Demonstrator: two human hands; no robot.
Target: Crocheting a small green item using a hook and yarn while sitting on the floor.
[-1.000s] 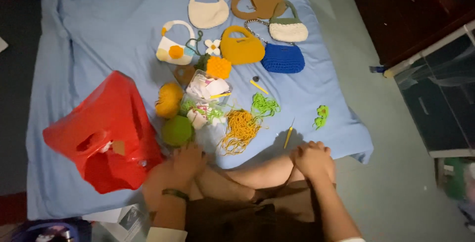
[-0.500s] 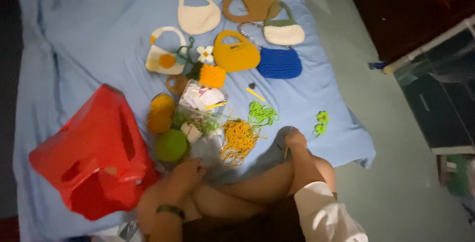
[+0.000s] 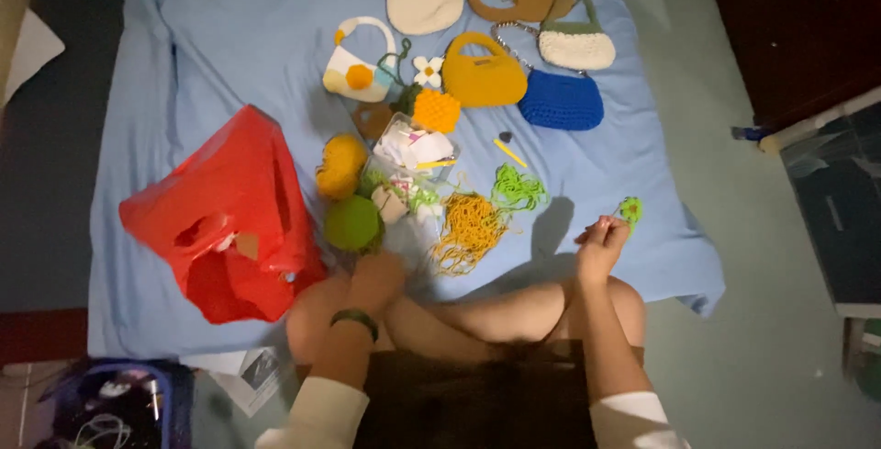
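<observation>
Pinching at the small green crochet piece (image 3: 630, 210) on the blue sheet (image 3: 220, 45) with my right hand (image 3: 601, 245), left hand (image 3: 376, 276) loosely curled, empty, beside the green yarn ball (image 3: 352, 222), I risk snagging loose green yarn (image 3: 517, 188).

The person wears a white top with sleeves ending above the forearms, dark shorts, and a dark band (image 3: 355, 319) at the left wrist.

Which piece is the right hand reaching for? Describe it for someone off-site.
On the blue sheet, look near the right edge, just past the right hand. The small green crochet piece lies there alone, apart from the larger loose green yarn tangle nearer the middle.
</observation>
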